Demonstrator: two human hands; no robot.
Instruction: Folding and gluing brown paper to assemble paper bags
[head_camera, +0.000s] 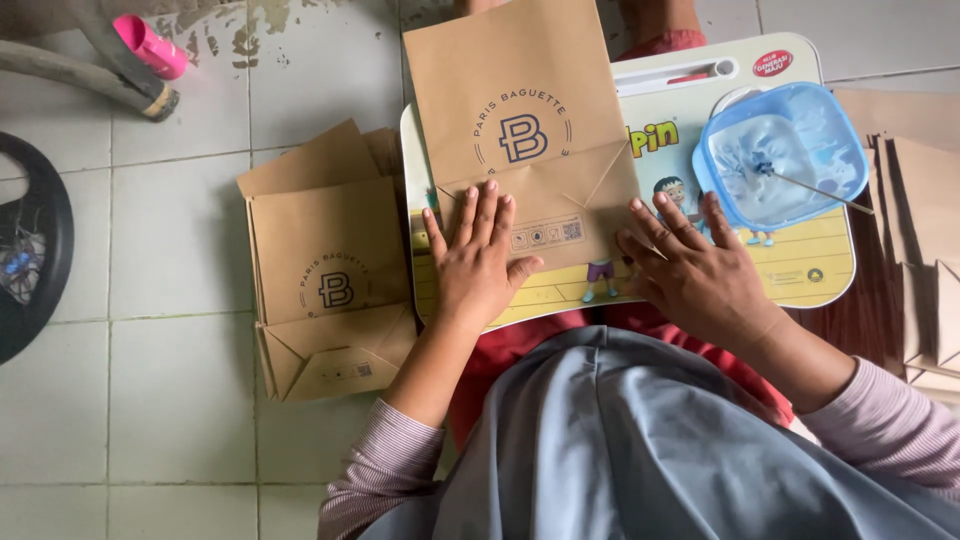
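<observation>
- Brown paper bag (520, 130) lies flat at the lap tray's (800, 290) left end.
- Left hand (475, 265) and right hand (690, 275), fingers spread, press its folded bottom, gripping nothing.
- Looks light, creasable; take it by the edges.

paper bag (520, 120): top cut off by edge | lap tray (800, 270): middle hidden under bag

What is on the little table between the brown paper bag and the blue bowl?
In the head view, only the tray table's printed cartoon top shows between the brown paper bag and the blue bowl; nothing else lies on that stretch.
</observation>
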